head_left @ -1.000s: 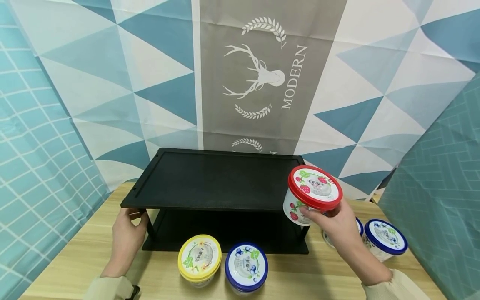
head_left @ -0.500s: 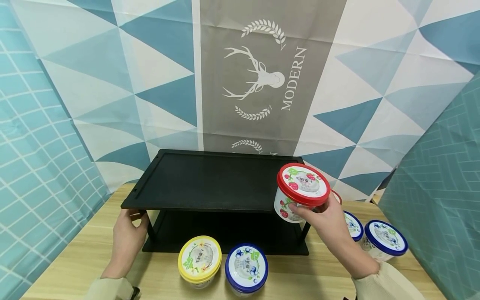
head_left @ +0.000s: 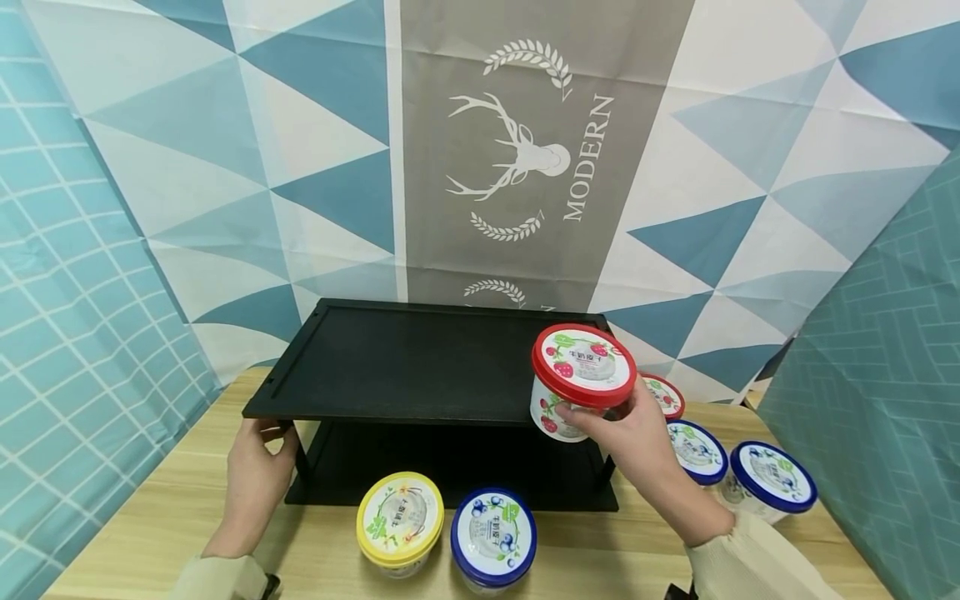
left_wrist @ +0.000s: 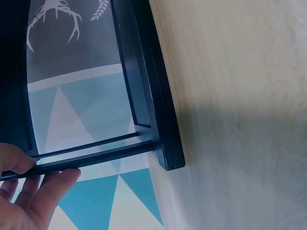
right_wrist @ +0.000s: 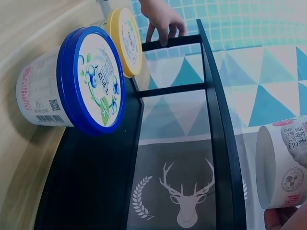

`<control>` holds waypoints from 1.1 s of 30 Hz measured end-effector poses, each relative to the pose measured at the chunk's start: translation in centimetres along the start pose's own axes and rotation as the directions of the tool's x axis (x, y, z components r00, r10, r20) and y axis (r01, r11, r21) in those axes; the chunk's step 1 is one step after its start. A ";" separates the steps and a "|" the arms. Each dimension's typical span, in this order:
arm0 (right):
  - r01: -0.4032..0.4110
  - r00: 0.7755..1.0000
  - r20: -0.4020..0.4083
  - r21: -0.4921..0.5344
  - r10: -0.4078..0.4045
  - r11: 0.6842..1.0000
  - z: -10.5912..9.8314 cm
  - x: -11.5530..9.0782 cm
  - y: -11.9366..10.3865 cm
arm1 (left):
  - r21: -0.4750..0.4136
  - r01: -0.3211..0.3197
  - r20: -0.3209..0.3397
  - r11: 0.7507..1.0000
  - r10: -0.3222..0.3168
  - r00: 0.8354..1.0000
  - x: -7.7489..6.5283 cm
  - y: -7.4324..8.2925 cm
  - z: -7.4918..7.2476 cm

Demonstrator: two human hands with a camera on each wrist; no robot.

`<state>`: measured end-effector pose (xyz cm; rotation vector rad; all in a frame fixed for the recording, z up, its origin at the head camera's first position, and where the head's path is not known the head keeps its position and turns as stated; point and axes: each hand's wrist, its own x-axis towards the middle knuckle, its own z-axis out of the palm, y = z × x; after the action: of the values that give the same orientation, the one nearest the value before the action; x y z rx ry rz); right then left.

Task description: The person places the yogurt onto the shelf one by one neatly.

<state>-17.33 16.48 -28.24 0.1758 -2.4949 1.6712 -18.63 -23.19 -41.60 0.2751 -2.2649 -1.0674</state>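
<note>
A red-lidded tub (head_left: 587, 367) with strawberry pictures is gripped from its right side by my right hand (head_left: 630, 433). It is held slightly tilted, overlapping the right front of the black two-tier rack's (head_left: 427, 358) upper shelf in the head view. From the right wrist, the white base of the tub (right_wrist: 268, 167) shows beside the rack's top edge. My left hand (head_left: 257, 479) holds the rack's front left leg just under the top shelf; in the left wrist view, thumb and fingers pinch that black post (left_wrist: 96, 158). In front of the rack stand a yellow-lidded tub (head_left: 400, 521) and a blue-lidded tub (head_left: 493, 537).
On the wooden table (head_left: 600, 567), right of the rack, stand two more blue-lidded tubs, a nearer one (head_left: 772, 479) and one partly behind the right arm (head_left: 697, 450). Another red-lidded tub (head_left: 663, 396) sits behind them. A patterned cloth (head_left: 502, 167) hangs at the back.
My right hand has moved left with the red-lidded tub, over the rack's right front. The tubs behind it have come into fuller view. My left hand has stayed on the leg.
</note>
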 end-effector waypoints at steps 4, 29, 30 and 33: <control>-0.009 1.000 -0.009 0.002 0.009 1.000 0.5 0.2 -0.2 | 0.001 -0.002 0.004 1.000 0.002 1.000 0.0 0.0 0.0; 0.106 0.994 0.038 0.019 -0.107 0.994 3.2 1.5 -1.3 | 0.000 -0.014 -0.032 1.000 0.014 0.999 0.2 0.0 0.2; 0.111 0.993 0.039 0.021 -0.111 0.994 3.3 1.5 -1.4 | -0.002 -0.014 -0.033 1.000 0.014 0.999 0.2 0.0 0.2; 0.127 0.991 0.042 0.023 -0.128 0.992 3.6 1.6 -1.5 | -0.005 -0.011 -0.038 1.000 0.011 0.999 0.1 -0.1 0.2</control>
<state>-18.85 12.52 -27.98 0.3692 -2.4405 1.6599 -18.87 -23.19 -41.72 0.2780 -2.2271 -1.0532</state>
